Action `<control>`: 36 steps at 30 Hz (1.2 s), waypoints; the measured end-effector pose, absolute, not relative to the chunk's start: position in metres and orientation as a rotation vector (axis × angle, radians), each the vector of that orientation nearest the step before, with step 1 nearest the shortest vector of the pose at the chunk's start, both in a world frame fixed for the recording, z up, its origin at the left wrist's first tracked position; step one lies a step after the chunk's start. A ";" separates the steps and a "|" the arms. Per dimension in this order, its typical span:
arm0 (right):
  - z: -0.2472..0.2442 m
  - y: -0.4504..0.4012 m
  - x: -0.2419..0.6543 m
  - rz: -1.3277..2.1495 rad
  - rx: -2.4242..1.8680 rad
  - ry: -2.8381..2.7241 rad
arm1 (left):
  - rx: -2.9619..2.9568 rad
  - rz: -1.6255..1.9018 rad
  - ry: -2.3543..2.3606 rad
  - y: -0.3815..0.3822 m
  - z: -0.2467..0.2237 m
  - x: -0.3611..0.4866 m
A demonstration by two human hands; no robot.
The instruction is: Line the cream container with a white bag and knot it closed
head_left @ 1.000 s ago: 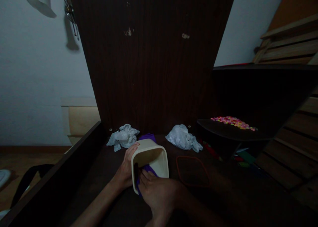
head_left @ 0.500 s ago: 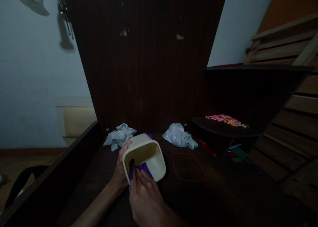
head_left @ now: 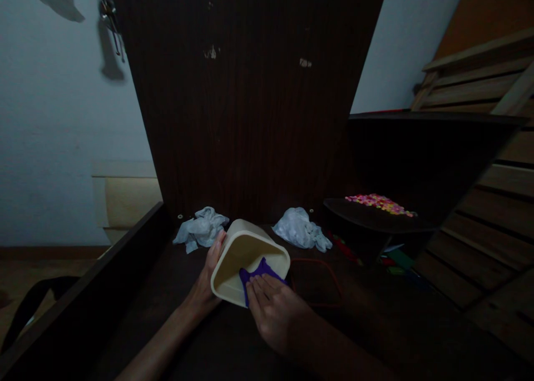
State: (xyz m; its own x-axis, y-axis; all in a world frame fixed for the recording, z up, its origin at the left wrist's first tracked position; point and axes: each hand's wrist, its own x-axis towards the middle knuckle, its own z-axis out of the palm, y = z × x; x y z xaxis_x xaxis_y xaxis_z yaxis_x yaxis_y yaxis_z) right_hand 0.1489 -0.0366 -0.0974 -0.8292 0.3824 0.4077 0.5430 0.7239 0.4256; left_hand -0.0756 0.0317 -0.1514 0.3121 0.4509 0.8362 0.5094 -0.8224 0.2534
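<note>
A cream, square plastic container (head_left: 237, 253) is tilted with its open mouth towards me. My left hand (head_left: 211, 270) grips it from the left, thumb along the outer wall near the rim and the other fingers hidden behind it. Inside the container, my right hand (head_left: 277, 308) presses a purple cloth (head_left: 261, 270) against the inner wall, its fingers close together over the fabric. Part of the cloth is hidden beneath those fingers.
Two crumpled pale plastic bags, a left one (head_left: 202, 228) and a right one (head_left: 301, 229), lie at the back. A reddish square ring (head_left: 321, 306) lies right of the container. Small colourful pieces (head_left: 381, 203) cover a low corner shelf (head_left: 359, 213). A raised edge (head_left: 104, 264) bounds the left side.
The container has turned and shifted slightly right in my left hand. My right hand has moved right with the purple cloth, from the left inner side to the lower right wall.
</note>
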 end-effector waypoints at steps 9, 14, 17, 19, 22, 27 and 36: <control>-0.082 -0.034 0.166 -0.924 -0.615 -2.787 | -2.647 -1.541 -0.815 0.019 -0.129 -0.074; -0.085 -0.027 0.167 -0.940 -0.539 -2.856 | -2.681 -1.516 -0.828 0.021 -0.131 -0.075; -0.086 -0.024 0.168 -0.957 -0.527 -2.873 | -2.707 -1.504 -0.848 0.022 -0.131 -0.075; -0.087 -0.023 0.168 -0.948 -0.512 -2.887 | -2.718 -1.504 -0.849 0.023 -0.132 -0.075; -0.089 -0.021 0.167 -0.902 -0.543 -2.901 | -2.708 -1.510 -0.822 0.025 -0.134 -0.077; -0.091 -0.024 0.164 -0.790 -0.648 -2.948 | -2.663 -1.497 -0.761 0.028 -0.135 -0.078; -0.065 -0.060 0.156 0.215 -1.255 -3.006 | -2.599 -1.486 -0.652 0.026 -0.134 -0.071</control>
State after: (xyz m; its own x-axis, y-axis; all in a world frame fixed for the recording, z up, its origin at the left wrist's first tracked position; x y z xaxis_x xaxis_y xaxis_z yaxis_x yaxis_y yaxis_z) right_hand 0.1563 -0.0604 -0.0655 -0.6979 0.6973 -0.1633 0.7135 0.6968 -0.0739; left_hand -0.0712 0.0262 -0.1342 0.4400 0.3227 0.8380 0.3979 -0.9066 0.1402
